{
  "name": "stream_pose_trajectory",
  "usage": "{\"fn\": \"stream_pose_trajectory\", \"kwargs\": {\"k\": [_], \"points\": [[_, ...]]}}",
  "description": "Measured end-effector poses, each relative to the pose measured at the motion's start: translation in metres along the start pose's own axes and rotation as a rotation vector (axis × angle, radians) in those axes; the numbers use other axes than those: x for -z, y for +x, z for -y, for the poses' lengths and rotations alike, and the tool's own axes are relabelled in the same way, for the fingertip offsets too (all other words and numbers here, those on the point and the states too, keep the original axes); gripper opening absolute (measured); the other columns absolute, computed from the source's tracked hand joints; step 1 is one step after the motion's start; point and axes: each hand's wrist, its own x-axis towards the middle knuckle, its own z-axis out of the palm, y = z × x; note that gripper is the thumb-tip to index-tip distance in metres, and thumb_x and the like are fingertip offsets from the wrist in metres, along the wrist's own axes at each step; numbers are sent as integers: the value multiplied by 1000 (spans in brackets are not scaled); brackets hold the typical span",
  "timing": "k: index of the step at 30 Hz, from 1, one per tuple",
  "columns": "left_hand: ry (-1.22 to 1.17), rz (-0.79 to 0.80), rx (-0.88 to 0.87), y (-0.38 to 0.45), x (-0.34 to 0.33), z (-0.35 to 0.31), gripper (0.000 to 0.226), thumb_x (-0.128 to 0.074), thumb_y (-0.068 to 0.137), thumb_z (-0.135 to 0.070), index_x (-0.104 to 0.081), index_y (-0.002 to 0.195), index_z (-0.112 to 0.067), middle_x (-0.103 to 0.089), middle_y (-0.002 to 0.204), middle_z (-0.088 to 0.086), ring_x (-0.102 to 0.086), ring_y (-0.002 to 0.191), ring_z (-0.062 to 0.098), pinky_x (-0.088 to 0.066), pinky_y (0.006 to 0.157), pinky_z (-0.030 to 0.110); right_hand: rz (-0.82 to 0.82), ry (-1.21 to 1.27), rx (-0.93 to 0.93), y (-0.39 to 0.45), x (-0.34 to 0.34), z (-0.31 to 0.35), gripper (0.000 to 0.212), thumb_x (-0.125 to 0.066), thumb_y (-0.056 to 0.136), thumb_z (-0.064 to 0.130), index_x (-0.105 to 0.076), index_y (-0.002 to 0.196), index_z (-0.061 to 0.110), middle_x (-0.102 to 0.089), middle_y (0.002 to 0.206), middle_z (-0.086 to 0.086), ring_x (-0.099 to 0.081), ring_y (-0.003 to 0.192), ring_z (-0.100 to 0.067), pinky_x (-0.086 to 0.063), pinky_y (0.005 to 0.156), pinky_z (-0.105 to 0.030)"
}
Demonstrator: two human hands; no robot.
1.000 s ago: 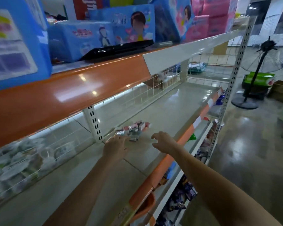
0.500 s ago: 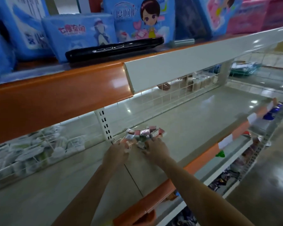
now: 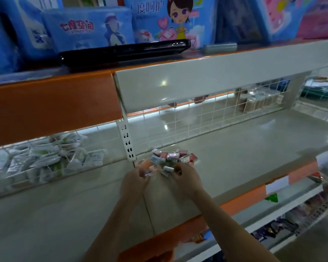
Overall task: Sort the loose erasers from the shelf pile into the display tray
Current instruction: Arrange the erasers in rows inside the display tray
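Erasers (image 3: 171, 156): lying heaped on the shelf (image 3: 225, 154), far centre, by the wire back. Both hands, apart a second ago, are now closing in; left hand (image 3: 133, 179) pinching one eraser, right hand (image 3: 186, 176) curling onto another. Gathering is beginning; tray not showing.

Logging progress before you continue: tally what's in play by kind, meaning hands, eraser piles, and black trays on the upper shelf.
Hands: 2, left hand and right hand
Eraser pile: 1, single erasers too blurred to count
Black tray: 1
Total: 4
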Motion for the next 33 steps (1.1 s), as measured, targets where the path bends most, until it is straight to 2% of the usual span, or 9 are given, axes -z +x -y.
{"fn": "stream_pose_trajectory", "kwargs": {"k": [4,8,12,15,18,24,28,31,33], "points": [[-295,25,119,-21,11,7,17,-70,82,-19,-61,96,-17,-64,85,-6,-59,72,6,-38,56,11,31,241,-45,-12,9,2,13,-59,89,16,-63,102,15,-58,86,7,-56,82,-11,-42,68,-17],[-595,24,221,-47,25,4,18,-68,83,-9,-59,88,-23,-67,85,-4,-60,73,11,-44,59,17,159,502,-71,-26,9,9,14,-56,90,10,-58,88,24,-64,85,1,-65,85,-21,-54,77,-34],[-874,10,351,-75,41,4,19,-62,85,0,-59,92,-17,-67,93,7,-61,79,14,-52,65,18,272,727,-79,-42,2,26,14,-53,92,5,-63,100,12,-66,87,-1,-64,75,-11,-53,67,-20],[-1165,-13,435,-99,61,10,15,-57,87,2,-59,96,-11,-67,94,11,-64,86,20,-56,76,28,359,836,-94,-56,-10,46,18,-52,92,1,-62,95,15,-65,84,-3,-63,72,-12,-52,65,-19],[-1352,-57,478,-122,84,25,20,-50,90,3,-62,96,-12,-67,81,12,-67,76,22,-59,74,34,440,861,-79,-73,-26,71,23,-50,92,0,-61,90,20,-64,84,-5,-62,72,-14,-52,65,-21],[-1314,-122,442,-176,142,72,28,-49,92,1,-65,109,-13,-64,77,7,-66,78,23,-58,68,28,587,908,-44,-117,-62,139,21,-47,92,-7,-61,89,8,-64,79,-9,-62,60,-11,-55,61,-19],[-1252,-210,501,-216,194,114,20,-50,89,7,-62,97,-6,-67,79,8,-68,66,17,-57,62,24,726,934,-60,-157,-99,190,19,-49,90,-8,-60,89,8,-65,79,-10,-64,69,-21,-56,72,-25],[-1110,-286,539,-253,237,152,16,-55,86,9,-60,90,-6,-64,75,7,-64,57,11,-55,59,20,809,958,-77,-193,-131,233,20,-51,87,-12,-60,86,6,-65,82,-12,-64,73,-23,-56,69,-22],[-968,-297,558,-279,270,181,16,-58,84,7,-61,95,-5,-63,80,7,-63,58,9,-54,60,18,842,913,-52,-217,-155,263,23,-54,85,-12,-62,85,9,-65,83,-13,-65,71,-19,-56,65,-18]]}}
